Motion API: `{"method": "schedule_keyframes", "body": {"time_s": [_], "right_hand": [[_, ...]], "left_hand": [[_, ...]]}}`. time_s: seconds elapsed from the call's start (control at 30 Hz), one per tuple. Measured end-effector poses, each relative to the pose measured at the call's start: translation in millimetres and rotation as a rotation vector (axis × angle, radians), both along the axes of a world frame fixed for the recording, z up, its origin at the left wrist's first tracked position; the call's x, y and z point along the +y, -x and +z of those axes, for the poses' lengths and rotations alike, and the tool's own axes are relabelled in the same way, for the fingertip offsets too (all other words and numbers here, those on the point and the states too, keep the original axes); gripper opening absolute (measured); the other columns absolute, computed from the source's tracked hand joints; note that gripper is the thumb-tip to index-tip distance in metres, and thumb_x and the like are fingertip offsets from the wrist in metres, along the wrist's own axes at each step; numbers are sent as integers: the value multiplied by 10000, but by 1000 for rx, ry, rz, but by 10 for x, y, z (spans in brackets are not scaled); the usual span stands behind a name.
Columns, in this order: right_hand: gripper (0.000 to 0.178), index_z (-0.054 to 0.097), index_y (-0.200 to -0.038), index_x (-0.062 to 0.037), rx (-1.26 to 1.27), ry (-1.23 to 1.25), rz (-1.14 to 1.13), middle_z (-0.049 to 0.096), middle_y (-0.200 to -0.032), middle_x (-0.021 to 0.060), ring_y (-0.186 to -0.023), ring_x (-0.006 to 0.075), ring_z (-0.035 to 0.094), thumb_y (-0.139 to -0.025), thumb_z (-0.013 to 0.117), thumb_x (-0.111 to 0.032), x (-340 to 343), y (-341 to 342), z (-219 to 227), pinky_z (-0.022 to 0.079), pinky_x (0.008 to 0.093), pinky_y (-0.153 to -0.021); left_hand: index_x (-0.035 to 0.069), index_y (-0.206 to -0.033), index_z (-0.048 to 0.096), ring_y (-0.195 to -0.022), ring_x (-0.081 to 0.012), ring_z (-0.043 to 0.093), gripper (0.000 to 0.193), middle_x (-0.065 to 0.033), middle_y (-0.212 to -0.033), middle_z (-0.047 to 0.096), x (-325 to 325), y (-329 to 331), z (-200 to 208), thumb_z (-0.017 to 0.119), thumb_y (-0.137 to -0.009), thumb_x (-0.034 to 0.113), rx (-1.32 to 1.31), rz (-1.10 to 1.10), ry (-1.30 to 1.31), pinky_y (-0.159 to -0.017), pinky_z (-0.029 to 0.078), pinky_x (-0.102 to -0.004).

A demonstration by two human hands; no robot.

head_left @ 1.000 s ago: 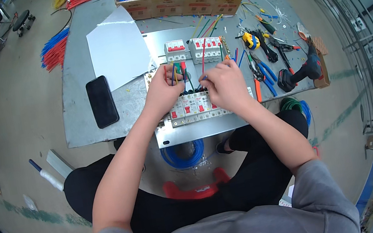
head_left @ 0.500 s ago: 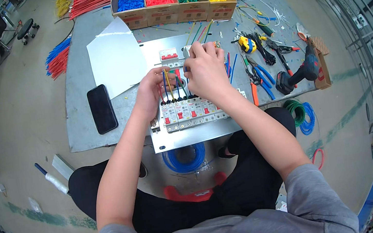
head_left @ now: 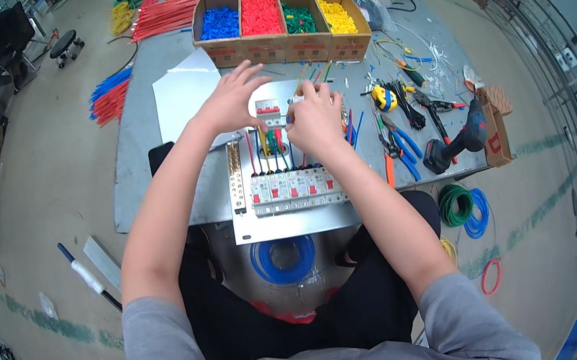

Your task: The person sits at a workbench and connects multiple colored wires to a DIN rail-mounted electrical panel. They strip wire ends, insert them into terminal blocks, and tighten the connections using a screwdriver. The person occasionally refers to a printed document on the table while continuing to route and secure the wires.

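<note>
A metal mounting plate lies at the table's near edge. Across its lower part runs a row of white circuit breakers with red switches, and coloured wires rise from their far side. A brass terminal bar is fixed at the left. Farther up the plate stands a smaller breaker with red switches. My left hand hovers beside it, open, fingers spread and thumb near the wires. To the right, my right hand has its fingers curled together over the plate; whatever they grip is hidden.
A divided cardboard box of blue, red, green and yellow caps stands at the back. White sheet and partly hidden phone lie left. Pliers, a tape measure and a cordless drill lie right.
My left hand has left the wires, moved away from me and spread its fingers. My right hand stays curled at the plate's upper right. The whole view has shifted slightly.
</note>
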State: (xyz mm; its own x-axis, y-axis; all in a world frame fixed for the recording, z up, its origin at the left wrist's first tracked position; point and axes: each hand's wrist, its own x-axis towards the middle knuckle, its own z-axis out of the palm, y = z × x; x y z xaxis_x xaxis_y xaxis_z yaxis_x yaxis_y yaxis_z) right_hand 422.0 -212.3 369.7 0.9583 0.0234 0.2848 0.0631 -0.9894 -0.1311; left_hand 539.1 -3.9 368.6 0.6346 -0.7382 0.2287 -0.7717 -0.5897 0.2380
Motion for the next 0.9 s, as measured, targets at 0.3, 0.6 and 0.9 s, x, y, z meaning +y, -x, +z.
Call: {"method": "schedule_keyframes", "body": {"time_s": [0.3, 0.6, 0.9], "right_hand": [[185, 914, -885, -121, -49, -11, 36, 653, -1411, 101, -1445, 354, 503, -735, 906, -229, -75, -137, -156, 326, 597, -1242], [196, 918, -924, -147, -6, 81, 67, 654, -1463, 99, -1492, 361, 476, -773, 915, -272, -79, -145, -119, 308, 618, -1263], [191, 857, -1038, -102, -163, -2, 209, 646, -1463, 112, -1498, 394, 465, -851, 819, -111, -15, 3, -10, 295, 635, -1253]], "left_hand": [[48, -1508, 640, -1558, -348, 491, 1175, -172, -1590, 605, -378, -207, -303, 1039, -571, 635, 33, -320, -77, -1279, 397, -507], [21, -1308, 719, -1165, -350, 725, 1067, -131, -1202, 752, -479, -97, -509, 1000, -546, 713, 84, -175, -33, -1026, 554, -465], [99, -1047, 798, -1176, -310, 705, 560, -88, -1145, 728, -587, -78, -586, 928, -755, 558, 56, -75, -95, -1027, 556, -470]]}}
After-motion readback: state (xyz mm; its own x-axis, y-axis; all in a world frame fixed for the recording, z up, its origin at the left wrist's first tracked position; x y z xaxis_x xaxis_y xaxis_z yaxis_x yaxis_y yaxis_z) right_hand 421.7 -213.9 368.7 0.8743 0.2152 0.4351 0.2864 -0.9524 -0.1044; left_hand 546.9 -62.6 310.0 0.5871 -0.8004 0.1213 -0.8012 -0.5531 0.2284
